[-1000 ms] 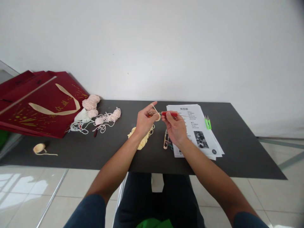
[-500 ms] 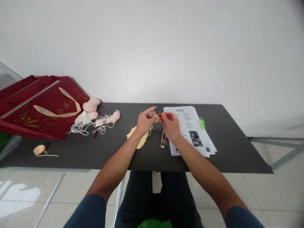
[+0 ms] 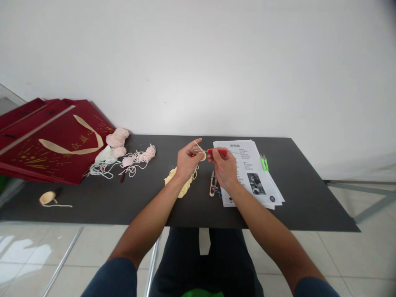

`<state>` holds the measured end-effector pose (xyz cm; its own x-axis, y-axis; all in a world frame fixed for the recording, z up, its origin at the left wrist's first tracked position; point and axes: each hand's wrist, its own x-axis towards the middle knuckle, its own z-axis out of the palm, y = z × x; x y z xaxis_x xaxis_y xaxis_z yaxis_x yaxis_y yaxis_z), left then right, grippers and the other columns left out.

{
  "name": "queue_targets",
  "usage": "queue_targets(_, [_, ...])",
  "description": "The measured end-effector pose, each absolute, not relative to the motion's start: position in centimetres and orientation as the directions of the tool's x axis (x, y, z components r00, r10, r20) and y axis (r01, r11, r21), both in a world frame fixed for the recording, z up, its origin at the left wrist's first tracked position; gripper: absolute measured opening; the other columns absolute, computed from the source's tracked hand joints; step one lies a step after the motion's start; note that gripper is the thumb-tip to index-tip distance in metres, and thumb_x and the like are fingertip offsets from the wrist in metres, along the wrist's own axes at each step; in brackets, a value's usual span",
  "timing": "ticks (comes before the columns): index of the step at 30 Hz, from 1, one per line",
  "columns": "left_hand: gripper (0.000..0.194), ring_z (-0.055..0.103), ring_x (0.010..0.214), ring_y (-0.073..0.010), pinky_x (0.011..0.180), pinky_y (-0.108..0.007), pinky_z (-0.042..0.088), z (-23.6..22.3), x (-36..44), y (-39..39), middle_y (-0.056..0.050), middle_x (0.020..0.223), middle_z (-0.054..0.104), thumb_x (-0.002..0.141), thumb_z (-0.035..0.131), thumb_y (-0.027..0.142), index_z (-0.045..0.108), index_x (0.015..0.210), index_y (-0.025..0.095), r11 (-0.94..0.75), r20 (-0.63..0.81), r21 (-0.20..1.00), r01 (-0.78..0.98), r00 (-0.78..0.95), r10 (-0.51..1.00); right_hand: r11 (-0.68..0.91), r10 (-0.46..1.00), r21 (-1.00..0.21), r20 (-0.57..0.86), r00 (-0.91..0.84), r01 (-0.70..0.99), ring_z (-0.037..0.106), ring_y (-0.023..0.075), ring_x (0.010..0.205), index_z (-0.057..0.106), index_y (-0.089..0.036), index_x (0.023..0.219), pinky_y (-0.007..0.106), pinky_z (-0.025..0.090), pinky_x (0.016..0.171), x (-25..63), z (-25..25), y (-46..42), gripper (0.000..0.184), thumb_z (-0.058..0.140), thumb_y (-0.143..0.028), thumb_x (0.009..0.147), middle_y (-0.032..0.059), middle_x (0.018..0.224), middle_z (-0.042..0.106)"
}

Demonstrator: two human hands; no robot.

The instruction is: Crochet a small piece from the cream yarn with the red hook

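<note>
Between thumb and fingers, my left hand [image 3: 187,159] pinches a small pale-yellow crochet piece [image 3: 203,156], with a strand of yarn running over its raised index finger. My right hand [image 3: 225,167] grips the red handle of a crochet hook [image 3: 217,152]. The hook's metal shaft points left and meets the crochet piece; its exact place in the stitches is too small to tell. Below my left wrist lies a skein of pale-yellow yarn [image 3: 185,189], partly hidden by the forearm.
Printed sheets [image 3: 262,173] lie under and beyond my right hand, with green thread snips [image 3: 264,162] at their edge. Another small cutter [image 3: 212,184] sits left of the sheets. Pink yarn [image 3: 117,137], a cream crochet cup [image 3: 48,198] and red gift bags [image 3: 52,144] are at the left.
The hook has shifted slightly back and forth at the crochet piece; its handle was nearer my left hand half a second ago. The whole view has moved a little.
</note>
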<state>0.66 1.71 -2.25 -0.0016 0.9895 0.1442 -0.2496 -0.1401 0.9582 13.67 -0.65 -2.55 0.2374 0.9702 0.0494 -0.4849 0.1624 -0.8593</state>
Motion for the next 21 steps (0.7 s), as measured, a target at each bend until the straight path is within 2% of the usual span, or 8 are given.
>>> queue_targets(9, [0.054, 0.054, 0.067, -0.0082, 0.065, -0.023, 0.043, -1.2, 0.8, 0.7, 0.004, 0.079, 0.064, 0.074, 0.081, 0.018, 0.072, 0.127, 0.020, -0.259, 0.247, 0.937, -0.235, -0.079, 0.966, 0.250, 0.961, -0.819, 0.145, 0.237, -0.516, 0.068, 0.0116, 0.072, 0.073, -0.024, 0.087, 0.026, 0.055, 0.067, 13.9, -1.6, -1.2, 0.017, 0.086, -0.034, 0.082, -0.0006, 0.087, 0.079])
queue_targets(14, [0.052, 0.056, 0.067, -0.0091, 0.063, -0.024, 0.044, -0.2, 1.0, 0.1, 0.003, 0.080, 0.065, 0.072, 0.084, 0.021, 0.073, 0.122, 0.021, -0.233, 0.217, 0.941, -0.246, -0.090, 0.972, 0.263, 0.959, -0.806, 0.158, 0.236, -0.530, 0.068, 0.0123, 0.072, 0.073, -0.026, 0.088, 0.027, 0.055, 0.066, 13.9, -1.1, -1.6, 0.017, 0.087, -0.034, 0.081, -0.0015, 0.088, 0.080])
queue_targets(21, [0.047, 0.055, 0.066, -0.0084, 0.061, -0.023, 0.044, 0.1, 0.9, -0.3, 0.002, 0.080, 0.066, 0.072, 0.079, 0.016, 0.075, 0.119, 0.021, -0.280, 0.259, 0.938, -0.206, -0.122, 0.958, 0.271, 0.958, -0.815, 0.176, 0.227, -0.513, 0.067, 0.0124, 0.073, 0.069, -0.027, 0.088, 0.028, 0.055, 0.066, 14.1, -0.9, -1.7, 0.019, 0.086, -0.035, 0.082, -0.0019, 0.090, 0.078])
